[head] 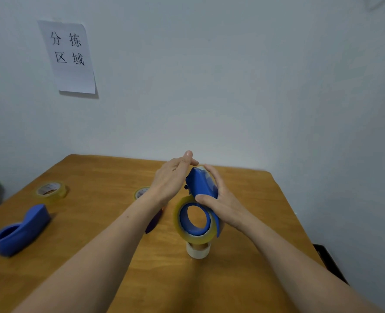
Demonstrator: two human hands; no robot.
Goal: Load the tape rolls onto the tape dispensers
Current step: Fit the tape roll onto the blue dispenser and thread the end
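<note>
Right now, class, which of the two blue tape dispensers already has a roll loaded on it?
The blue dispenser held up in the right hand carries a yellowish tape roll around its hub. The other dispenser, lying at the table's left, has an empty hub.

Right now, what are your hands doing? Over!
Right hand grips blue dispenser, yellowish tape roll on its hub. Left hand flat at its tip. White roll directly below.

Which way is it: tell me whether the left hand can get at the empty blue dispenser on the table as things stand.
Probably yes. The left hand is open, flat against the held dispenser and gripping nothing, and the empty dispenser lies on that same side with bare table between them. The right hand holds the loaded one.
</note>
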